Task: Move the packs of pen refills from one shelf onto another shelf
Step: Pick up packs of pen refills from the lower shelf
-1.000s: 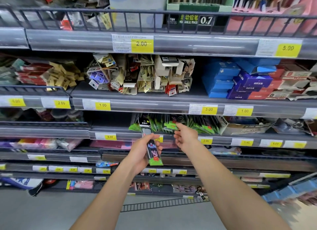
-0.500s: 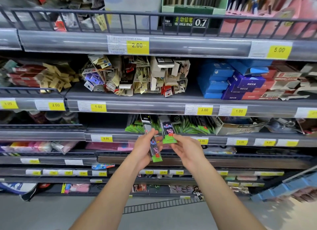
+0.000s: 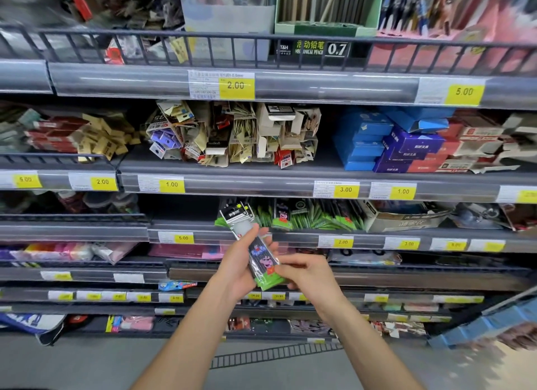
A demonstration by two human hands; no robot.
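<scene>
Head view shows the packs of pen refills now gathered into one bundle in front of the shelves, below the lip of the shelf that holds the remaining green-edged packs. Half a second ago each hand carried its own pack, apart from the other; now the right hand's pack lies against the left hand's, so the two overlap with their green ends pointing down and their black header cards tilted up to the left. The left hand grips the bundle from the left, thumb across the front and fingers curled behind. The right hand has dropped lower than before and pinches the green bottom end with curled fingers. Yellow price tags run along the shelf edge just above the hands. On the shelf above sit blue boxes and a loose heap of small carded packets.
</scene>
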